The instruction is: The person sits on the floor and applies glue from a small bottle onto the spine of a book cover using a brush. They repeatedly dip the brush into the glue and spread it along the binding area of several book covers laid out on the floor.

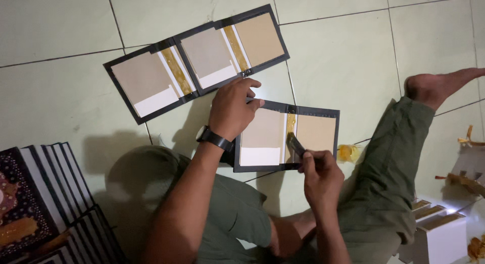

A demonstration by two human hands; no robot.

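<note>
An open black book cover [316, 133] with tan boards lies on the tiled floor in front of me. Its spine strip glistens with yellow glue. My right hand [319, 177] grips a dark glue brush [295, 143] whose tip rests on the lower part of that spine. My left hand [233, 108], with a black wristwatch, presses flat on the cover's upper left corner. Beyond it lie two more open covers [202, 59], side by side, with glued spines.
A stack of dark, patterned book covers [45, 203] stands at the lower left. White book blocks [438, 226] sit at the lower right. A small yellow glue pot [348, 153] is beside my knee. My legs and bare foot [439, 87] fold around the work.
</note>
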